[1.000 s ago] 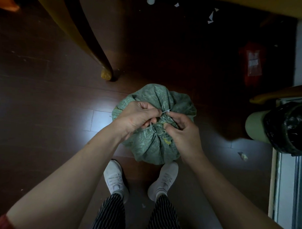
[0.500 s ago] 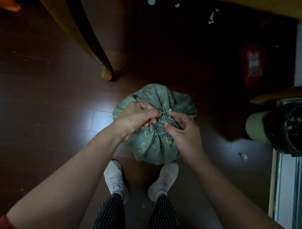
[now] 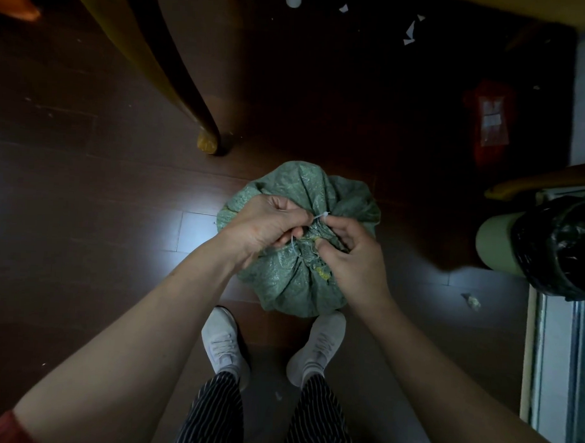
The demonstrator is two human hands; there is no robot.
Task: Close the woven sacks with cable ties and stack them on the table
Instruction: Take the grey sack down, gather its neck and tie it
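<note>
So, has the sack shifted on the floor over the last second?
No. The sack stands where it did, with the same gap to the table leg's foot.

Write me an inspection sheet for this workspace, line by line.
Surface: dark wooden floor, with one bright patch of glare.
Job's things: green woven sack standing on the floor, neck gathered; white cable tie at the neck; sack not yet on a table.
Clutter: white paper scraps, a small crumpled bit, a red packet.
Grips: left hand pinches the tie's tail; right hand pinches its head end.
Cables: nothing seen.
Surroundings: wooden furniture leg, bin with a black liner, the person's white shoes.
</note>
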